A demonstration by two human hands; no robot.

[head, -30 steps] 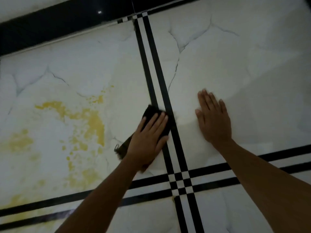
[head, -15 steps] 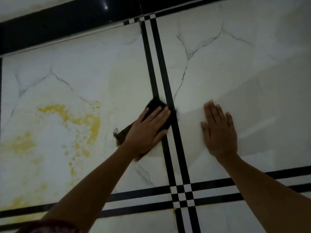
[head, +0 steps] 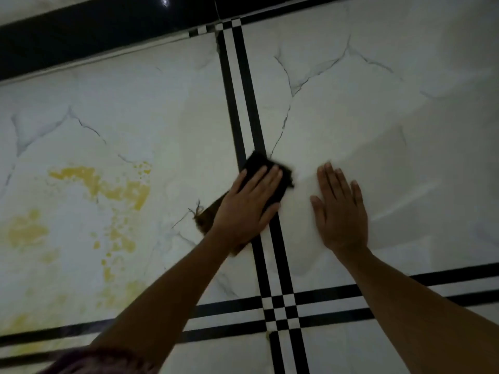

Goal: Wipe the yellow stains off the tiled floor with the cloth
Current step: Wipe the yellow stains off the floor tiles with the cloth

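Note:
A dark cloth (head: pixel 266 168) lies on the white marbled floor tile, across the black double stripe (head: pixel 243 103). My left hand (head: pixel 248 206) presses flat on top of it, fingers together and pointing up-right; a frayed brown corner of the cloth (head: pixel 202 217) sticks out to the hand's left. My right hand (head: pixel 340 209) rests flat and empty on the tile just to the right, fingers spread. Yellow stains (head: pixel 118 190) cover the left tile, well to the left of the cloth, with more patches at the far left (head: pixel 25 230) and lower left (head: pixel 21 322).
A glossy black skirting band (head: pixel 108 28) runs along the top. A second black double stripe (head: pixel 337 306) crosses the first near the bottom. A dark reddish sleeve (head: pixel 89 363) shows at the bottom left.
My left hand has slid the cloth rightward, from the left tile onto and across the black stripe, nearer my right hand. The view has shifted a little; the stains look the same.

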